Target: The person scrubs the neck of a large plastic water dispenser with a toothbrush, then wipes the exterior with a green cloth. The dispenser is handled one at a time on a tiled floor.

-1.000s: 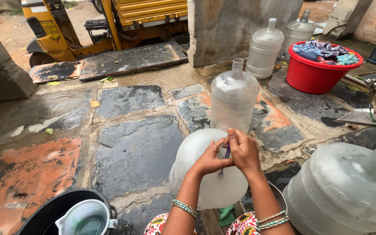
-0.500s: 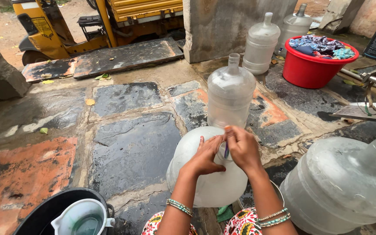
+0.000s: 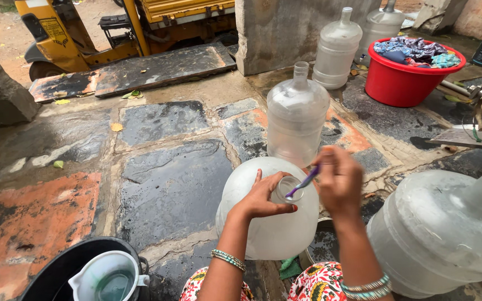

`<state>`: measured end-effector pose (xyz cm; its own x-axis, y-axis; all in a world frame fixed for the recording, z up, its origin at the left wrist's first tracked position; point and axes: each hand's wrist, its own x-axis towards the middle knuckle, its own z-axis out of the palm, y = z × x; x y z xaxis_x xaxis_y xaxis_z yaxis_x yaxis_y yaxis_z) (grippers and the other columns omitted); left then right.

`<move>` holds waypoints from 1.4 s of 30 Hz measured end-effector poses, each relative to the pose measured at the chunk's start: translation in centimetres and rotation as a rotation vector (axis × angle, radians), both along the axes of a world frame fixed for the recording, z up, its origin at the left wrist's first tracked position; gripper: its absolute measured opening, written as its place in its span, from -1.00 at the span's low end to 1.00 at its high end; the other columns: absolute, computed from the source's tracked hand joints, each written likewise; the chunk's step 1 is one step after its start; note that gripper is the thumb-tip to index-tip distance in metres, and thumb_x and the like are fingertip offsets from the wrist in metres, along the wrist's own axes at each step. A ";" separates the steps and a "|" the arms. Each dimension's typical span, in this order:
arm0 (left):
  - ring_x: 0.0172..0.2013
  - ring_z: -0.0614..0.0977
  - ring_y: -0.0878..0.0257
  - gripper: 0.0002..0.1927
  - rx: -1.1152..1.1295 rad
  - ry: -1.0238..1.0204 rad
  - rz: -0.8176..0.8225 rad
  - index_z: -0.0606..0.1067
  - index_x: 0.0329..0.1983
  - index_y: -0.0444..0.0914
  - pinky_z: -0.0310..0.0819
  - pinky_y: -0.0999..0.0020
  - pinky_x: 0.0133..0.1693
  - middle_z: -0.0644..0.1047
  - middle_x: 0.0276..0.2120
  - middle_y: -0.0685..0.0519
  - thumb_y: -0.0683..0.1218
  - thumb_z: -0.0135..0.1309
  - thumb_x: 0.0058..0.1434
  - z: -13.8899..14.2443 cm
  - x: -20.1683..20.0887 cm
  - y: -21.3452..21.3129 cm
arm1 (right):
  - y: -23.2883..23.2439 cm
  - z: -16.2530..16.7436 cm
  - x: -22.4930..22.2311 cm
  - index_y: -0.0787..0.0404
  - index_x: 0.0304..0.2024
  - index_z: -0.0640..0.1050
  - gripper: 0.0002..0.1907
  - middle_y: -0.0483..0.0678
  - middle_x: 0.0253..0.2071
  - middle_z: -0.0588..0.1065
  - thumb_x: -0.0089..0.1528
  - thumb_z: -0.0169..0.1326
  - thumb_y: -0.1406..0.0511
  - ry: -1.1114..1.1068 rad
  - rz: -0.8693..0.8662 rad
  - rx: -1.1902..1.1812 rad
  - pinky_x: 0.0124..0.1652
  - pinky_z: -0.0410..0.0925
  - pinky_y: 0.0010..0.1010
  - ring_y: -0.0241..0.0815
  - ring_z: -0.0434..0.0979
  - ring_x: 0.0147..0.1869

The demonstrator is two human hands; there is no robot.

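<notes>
Left of the held water jug (image 3: pixel 269 223), wet stone paving (image 3: pixel 163 178) lies open as far as the dark slab (image 3: pixel 135 72); to its right another jug crowds close. Five clear jugs show in all, one red tub (image 3: pixel 405 81) and one black bucket (image 3: pixel 68 267). The left hand (image 3: pixel 263 198) curls around the held jug's neck. The right hand (image 3: pixel 338 181) pinches a purple toothbrush (image 3: pixel 302 183), its tip at the jug's mouth, between both hands.
</notes>
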<state>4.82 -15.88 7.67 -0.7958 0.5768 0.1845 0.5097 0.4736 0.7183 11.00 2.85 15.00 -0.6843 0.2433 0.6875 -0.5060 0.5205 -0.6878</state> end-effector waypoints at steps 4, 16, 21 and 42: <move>0.35 0.39 0.08 -0.07 0.040 0.030 0.014 0.32 0.31 -0.12 -0.54 -0.14 0.46 0.53 0.17 -0.01 0.31 0.28 -0.12 -0.5 -0.2 0.5 | -1.4 -2.3 -2.4 0.21 -0.31 0.62 -0.55 -0.06 -0.50 0.56 0.42 -0.12 0.07 -0.240 0.076 0.103 -0.46 0.34 -0.43 -0.33 0.53 -0.49; 0.35 0.39 0.09 -0.08 0.020 -0.031 0.022 0.44 0.23 -0.15 -0.53 -0.08 0.47 0.54 0.18 -0.04 0.42 0.20 -0.16 -0.2 -0.6 -0.1 | 0.3 -0.3 0.2 0.23 -0.33 0.52 -0.52 -0.09 -0.47 0.49 0.48 -0.18 0.06 -0.057 0.072 -0.098 -0.43 0.27 -0.45 -0.28 0.40 -0.47; 0.36 0.38 0.12 -0.06 0.060 -0.019 -0.004 0.39 0.28 -0.19 -0.54 -0.08 0.47 0.50 0.22 -0.04 0.44 0.16 -0.06 -1.3 -0.9 0.3 | -2.5 -2.0 -2.1 0.26 -0.38 0.58 -0.54 -0.03 -0.51 0.51 0.42 -0.11 0.08 -0.214 0.091 0.125 -0.39 0.32 -0.38 -0.21 0.50 -0.46; 0.41 0.23 -0.08 0.24 -0.233 0.147 0.195 0.14 0.43 0.03 -0.23 -0.31 0.38 0.38 0.30 0.00 0.03 0.54 -0.36 2.0 1.0 -2.2 | -3.6 -1.7 -2.1 0.23 -0.43 0.57 -0.54 -0.05 -0.59 0.46 0.40 -0.12 0.08 -0.223 0.101 0.145 -0.45 0.28 -0.33 -0.20 0.45 -0.54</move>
